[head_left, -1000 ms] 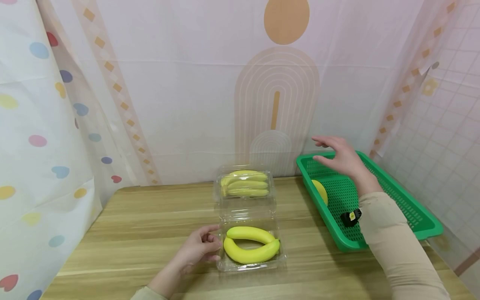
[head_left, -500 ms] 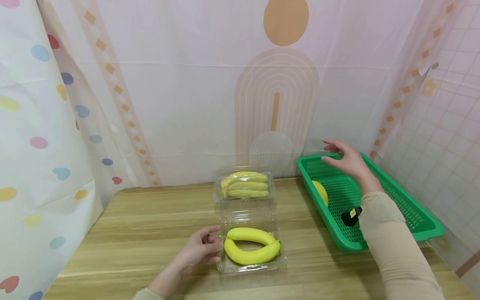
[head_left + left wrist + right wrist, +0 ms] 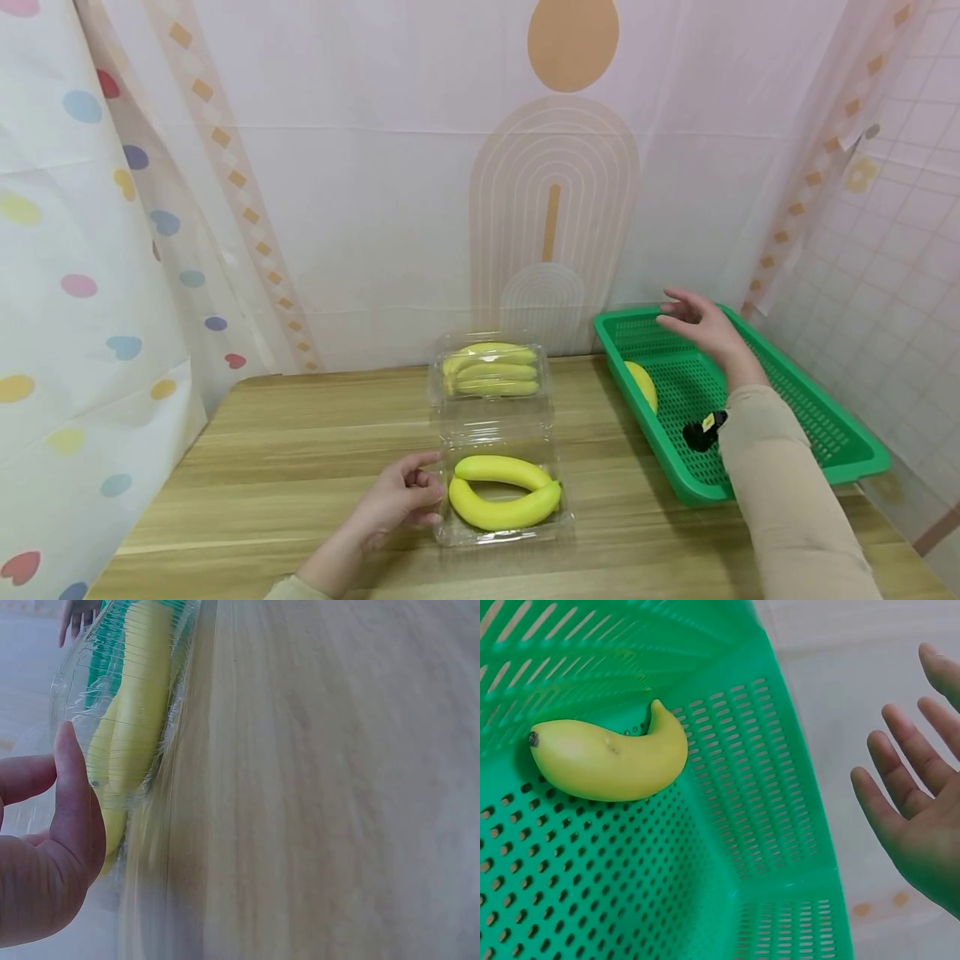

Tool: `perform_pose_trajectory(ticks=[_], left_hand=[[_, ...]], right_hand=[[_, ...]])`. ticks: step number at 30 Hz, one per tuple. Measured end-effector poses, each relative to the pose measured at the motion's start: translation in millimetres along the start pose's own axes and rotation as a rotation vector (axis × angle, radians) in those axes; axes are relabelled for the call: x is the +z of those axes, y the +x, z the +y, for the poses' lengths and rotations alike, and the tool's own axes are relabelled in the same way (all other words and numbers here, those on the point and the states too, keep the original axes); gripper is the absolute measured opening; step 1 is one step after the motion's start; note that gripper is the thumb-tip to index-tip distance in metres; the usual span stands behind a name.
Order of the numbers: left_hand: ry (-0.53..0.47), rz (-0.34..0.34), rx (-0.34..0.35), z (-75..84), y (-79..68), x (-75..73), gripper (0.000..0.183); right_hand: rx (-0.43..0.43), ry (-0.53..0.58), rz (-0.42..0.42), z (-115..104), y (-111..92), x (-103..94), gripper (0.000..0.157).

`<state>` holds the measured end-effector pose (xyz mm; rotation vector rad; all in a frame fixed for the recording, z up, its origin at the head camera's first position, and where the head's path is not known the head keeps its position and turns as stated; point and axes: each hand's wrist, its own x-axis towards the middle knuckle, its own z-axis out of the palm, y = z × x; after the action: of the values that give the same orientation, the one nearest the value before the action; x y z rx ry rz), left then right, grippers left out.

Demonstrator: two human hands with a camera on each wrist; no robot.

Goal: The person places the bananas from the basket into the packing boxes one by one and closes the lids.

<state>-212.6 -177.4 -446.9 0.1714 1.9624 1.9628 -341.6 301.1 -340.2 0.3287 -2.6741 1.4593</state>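
Note:
A clear plastic clamshell box (image 3: 495,429) lies unfolded on the wooden table. Two yellow bananas (image 3: 501,506) form a ring in its near half, and a bunch of bananas (image 3: 491,369) fills the far half. My left hand (image 3: 393,500) touches the box's left side with its fingertips, fingers apart; in the left wrist view the thumb (image 3: 71,795) is against the clear rim. Over the back of the green basket (image 3: 667,442) hovers my right hand (image 3: 701,325), holding nothing, its fingers spread. One banana (image 3: 615,754) lies inside that basket, by its wall.
A black device with a yellow label (image 3: 703,431) sits at my right wrist, over the basket. Behind the wooden table (image 3: 322,442) hangs a patterned curtain (image 3: 375,208). Another curtain (image 3: 82,250) with coloured dots hangs at the left.
My right hand has shifted to the right and slightly down over the basket. The left hand, the clamshell box and the bananas have stayed in place.

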Motion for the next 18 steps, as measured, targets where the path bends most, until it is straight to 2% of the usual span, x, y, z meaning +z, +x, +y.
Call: perform_pose_trajectory(ticks=[7,13,18], left_hand=[[0.0,0.0,0.003,1.5,-0.9,-0.7,0.07],[-0.004,-0.001,0.0,1.6,-0.5,-1.0,0.07],[-0.001,-0.002,0.001,2.2,-1.3,-1.3,0.07]], right_hand=[[0.064,0.107,-0.046,8.6,-4.9,0.0,0.074],[0.166,0.191,-0.107,16.8,-5.8,0.2,0.078],[0.191,0.225,-0.173,23.3,-6.5,0.6,0.078]])
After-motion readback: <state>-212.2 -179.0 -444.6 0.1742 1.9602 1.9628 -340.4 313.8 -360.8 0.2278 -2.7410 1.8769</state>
